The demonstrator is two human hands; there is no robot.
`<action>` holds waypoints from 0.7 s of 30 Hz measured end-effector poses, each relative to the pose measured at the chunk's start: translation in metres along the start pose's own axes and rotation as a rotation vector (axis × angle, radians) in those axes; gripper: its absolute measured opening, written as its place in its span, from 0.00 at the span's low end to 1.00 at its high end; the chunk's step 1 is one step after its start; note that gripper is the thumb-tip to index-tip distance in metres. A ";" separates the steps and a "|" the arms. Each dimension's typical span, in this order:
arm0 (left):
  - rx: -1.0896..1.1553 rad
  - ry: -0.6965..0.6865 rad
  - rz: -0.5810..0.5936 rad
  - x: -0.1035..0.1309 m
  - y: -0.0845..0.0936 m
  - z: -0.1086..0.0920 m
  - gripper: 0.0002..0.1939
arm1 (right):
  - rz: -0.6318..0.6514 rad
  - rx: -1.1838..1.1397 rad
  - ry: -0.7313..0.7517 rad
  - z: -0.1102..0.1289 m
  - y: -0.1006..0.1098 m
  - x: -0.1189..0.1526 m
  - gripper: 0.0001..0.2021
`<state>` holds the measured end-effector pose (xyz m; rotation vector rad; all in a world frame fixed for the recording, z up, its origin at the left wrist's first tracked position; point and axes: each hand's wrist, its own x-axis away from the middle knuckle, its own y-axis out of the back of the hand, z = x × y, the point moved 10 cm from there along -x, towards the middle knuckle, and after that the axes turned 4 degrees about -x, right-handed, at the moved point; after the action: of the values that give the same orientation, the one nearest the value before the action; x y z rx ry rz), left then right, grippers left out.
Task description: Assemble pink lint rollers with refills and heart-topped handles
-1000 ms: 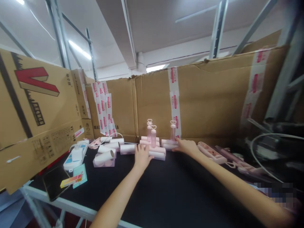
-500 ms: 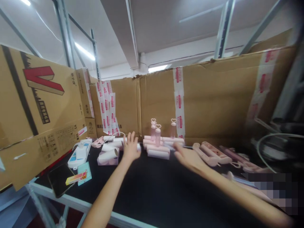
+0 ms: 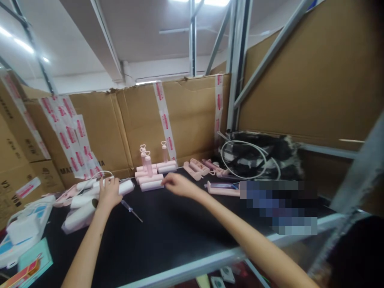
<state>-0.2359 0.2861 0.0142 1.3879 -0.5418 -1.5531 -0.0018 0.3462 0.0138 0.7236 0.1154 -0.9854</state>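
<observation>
My left hand (image 3: 109,193) rests among white tubes (image 3: 82,214) at the left of the black tabletop, fingers spread over them. One more white tube (image 3: 126,187) lies just right of its fingers. My right hand (image 3: 181,185) has its fingers drawn together at the right end of a front white tube (image 3: 151,185); whether they grip it is hidden. That tube lies before a stack of pink tubes (image 3: 146,174). Several clear pink pieces with heart-shaped loops (image 3: 149,165) stand upright on the stack. A small screwdriver (image 3: 132,211) lies between my hands.
Pink casings (image 3: 196,169) lie right of the stack, near a coiled white cable (image 3: 243,176). A white power strip (image 3: 27,230) and a teal packet (image 3: 36,256) are at left. Cardboard walls (image 3: 192,116) stand behind; a metal rail (image 3: 192,269) edges the front.
The view has swung to the right. My left hand has settled lower onto the white tubes, and the screwdriver now shows. My right hand's fingers have bent in by the front white tube.
</observation>
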 end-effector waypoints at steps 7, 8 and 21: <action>0.324 -0.159 -0.158 0.017 0.075 -0.054 0.25 | -0.180 -0.512 -0.167 -0.019 0.026 -0.011 0.12; 0.301 -0.185 -0.218 0.020 0.080 -0.067 0.26 | -0.149 -0.728 -0.274 -0.026 0.007 -0.006 0.14; 0.053 -0.680 -0.398 0.051 0.037 -0.155 0.25 | -0.086 -1.529 -0.799 -0.055 -0.095 0.032 0.20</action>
<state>-0.0733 0.2659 -0.0211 1.0157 -0.7385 -2.3713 -0.0469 0.3234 -0.0890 -1.0753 0.1562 -0.9011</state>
